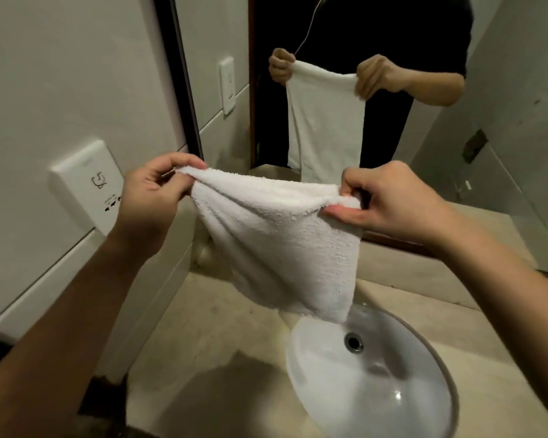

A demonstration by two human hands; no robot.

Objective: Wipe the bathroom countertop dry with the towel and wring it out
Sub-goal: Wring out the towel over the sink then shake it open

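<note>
White terry-cloth towel (276, 235) hangs spread above the far-left rim of the white oval basin (370, 374), its top corners pinched by left hand (152, 197) and right hand (389, 200); risk: either light pinch slipping, dropping it into the basin.

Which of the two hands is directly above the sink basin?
Neither is directly above it; the right hand is nearer. The left hand is by the wall socket.

Both hands (266, 203) hold towel (276, 245) spread above sink (370, 380).
</note>
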